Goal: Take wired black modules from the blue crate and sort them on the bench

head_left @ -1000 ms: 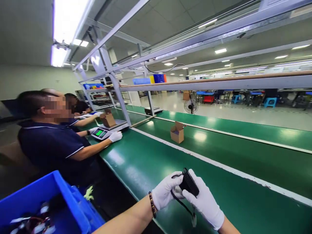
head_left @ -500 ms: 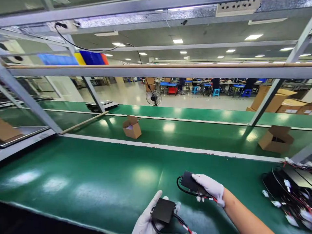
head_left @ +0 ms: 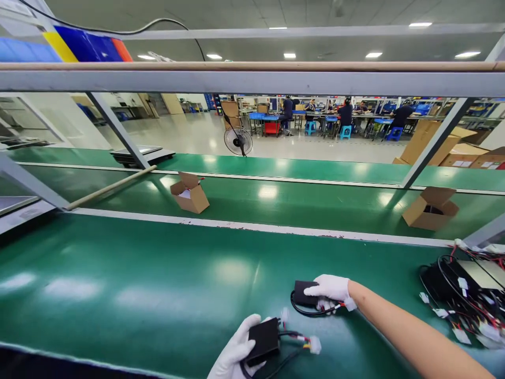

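Holds one black unit (head_left: 264,341) in left hand (head_left: 235,348), another unit (head_left: 304,293) in right hand (head_left: 330,289), with fingers part-curled round each; likely rigid; grip casing (head_left: 266,334), not leads (head_left: 290,333).

Worktop (head_left: 138,268) free left of left hand (head_left: 232,351). Wired-unit pile (head_left: 450,289) blocks near right; carton (head_left: 416,216), slanted post (head_left: 437,143) obstruct far right.

Head view: worn on head, facing forward and down over green bench (head_left: 138,263)
Left hand (head_left: 239,347), right hand (head_left: 331,291): near lens, low in view, seen from above and behind
Shelf rail (head_left: 252,81): faced nearly square-on, crossing full width up top
Fan (head_left: 238,141): farther off, seen through gap under rail
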`<state>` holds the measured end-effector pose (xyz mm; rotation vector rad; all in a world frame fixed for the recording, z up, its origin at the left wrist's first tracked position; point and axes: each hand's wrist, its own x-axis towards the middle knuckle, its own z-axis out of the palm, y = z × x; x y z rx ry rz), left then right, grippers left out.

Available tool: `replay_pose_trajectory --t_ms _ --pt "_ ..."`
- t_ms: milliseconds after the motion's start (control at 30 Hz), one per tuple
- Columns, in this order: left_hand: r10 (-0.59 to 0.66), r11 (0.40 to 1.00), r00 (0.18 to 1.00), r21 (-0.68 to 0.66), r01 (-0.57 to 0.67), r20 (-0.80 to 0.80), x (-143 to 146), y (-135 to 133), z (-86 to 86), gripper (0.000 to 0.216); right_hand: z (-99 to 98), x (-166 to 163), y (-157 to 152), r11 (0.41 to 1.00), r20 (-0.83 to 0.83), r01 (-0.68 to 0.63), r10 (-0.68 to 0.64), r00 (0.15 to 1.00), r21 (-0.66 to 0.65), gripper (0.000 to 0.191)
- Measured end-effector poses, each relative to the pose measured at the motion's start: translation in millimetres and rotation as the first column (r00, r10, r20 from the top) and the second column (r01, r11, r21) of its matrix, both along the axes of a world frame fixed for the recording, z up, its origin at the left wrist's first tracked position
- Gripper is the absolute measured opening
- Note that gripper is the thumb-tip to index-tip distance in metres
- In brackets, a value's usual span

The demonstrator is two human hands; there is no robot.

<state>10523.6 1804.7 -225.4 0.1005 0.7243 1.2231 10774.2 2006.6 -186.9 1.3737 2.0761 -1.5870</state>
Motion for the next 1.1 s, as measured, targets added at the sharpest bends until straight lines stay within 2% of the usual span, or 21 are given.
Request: replay_pose_trajectory --t_ms 67,133,233,333,367,433,500,633,700,767,800,833,867,900,933,1000,1100 --pt "-0.015 0.999 0.998 0.047 0.018 -0.058 4.9 2.4 10.7 0.050 -1.8 -0.1 7.4 0.990 0.108 -0.034 0.020 0.994 0.134 0.044" --pt "-0.040 0.991 0.990 0.119 0.056 -0.137 8.5 5.0 20.9 0.062 1.4 1.0 12.0 0.945 0.195 -0.065 0.002 0.981 0.320 0.046" --pt "-0.112 0.974 0.967 0.167 0.152 -0.228 11.2 6.9 30.6 0.072 13.4 8.1 10.6 0.822 0.232 -0.099 -0.041 0.972 0.561 0.043" --pt "-0.169 0.960 0.943 0.170 0.224 -0.286 11.5 6.0 33.5 0.073 24.6 23.4 -0.8 0.713 0.195 -0.089 -0.069 0.978 0.695 0.038" --pt "-0.180 0.956 0.938 0.172 0.238 -0.296 11.4 5.7 33.8 0.071 25.5 29.3 -6.6 0.696 0.183 -0.081 -0.074 0.980 0.713 0.038" --pt "-0.188 0.951 0.938 0.187 0.248 -0.291 11.4 5.8 34.7 0.069 21.4 40.2 -19.8 0.699 0.191 -0.084 -0.077 0.979 0.710 0.039" --pt "-0.192 0.949 0.942 0.195 0.250 -0.275 11.7 7.2 35.5 0.068 10.6 48.7 -32.3 0.729 0.237 -0.112 -0.071 0.969 0.676 0.047" --pt "-0.193 0.950 0.929 0.176 0.257 -0.316 12.4 10.6 32.9 0.072 -9.8 59.8 -43.7 0.782 0.274 -0.101 -0.092 0.957 0.615 0.036" --pt "-0.184 0.954 0.911 0.156 0.256 -0.369 13.4 11.5 29.9 0.075 -10.9 63.8 -44.0 0.752 0.206 -0.009 -0.169 0.964 0.659 0.038" --pt "-0.173 0.959 0.900 0.138 0.247 -0.401 15.7 12.3 28.1 0.075 -7.0 65.1 -46.3 0.687 0.015 0.175 -0.261 0.965 0.706 0.039" --pt "-0.163 0.962 0.899 0.138 0.237 -0.407 17.5 13.0 28.1 0.075 -4.5 63.9 -49.5 0.686 -0.120 0.286 -0.281 0.952 0.669 0.039" --pt "-0.149 0.964 0.901 0.142 0.224 -0.407 19.5 14.0 28.6 0.074 -2.4 61.1 -54.3 0.726 -0.256 0.381 -0.283 0.924 0.572 0.042" --pt "-0.129 0.967 0.905 0.149 0.205 -0.405 21.7 15.1 29.5 0.074 -1.1 56.7 -60.5 0.801 -0.371 0.426 -0.277 0.886 0.420 0.046" --pt "-0.108 0.971 0.910 0.153 0.183 -0.399 23.9 16.5 30.6 0.073 -0.8 51.0 -67.6 0.878 -0.451 0.416 -0.280 0.847 0.236 0.049" --pt "-0.088 0.975 0.916 0.153 0.159 -0.391 25.9 17.8 31.9 0.072 -1.5 44.3 -75.1 0.925 -0.493 0.377 -0.302 0.816 0.058 0.052" --pt "-0.061 0.983 0.927 0.140 0.121 -0.371 28.8 20.1 34.0 0.070 -4.3 30.4 -88.5 0.920 -0.493 0.348 -0.390 0.778 -0.179 0.055" --pt "-0.041 0.987 0.935 0.131 0.092 -0.353 30.4 21.3 35.8 0.068 -6.5 16.9 -99.4 0.847 -0.488 0.467 -0.529 0.694 -0.253 0.052"
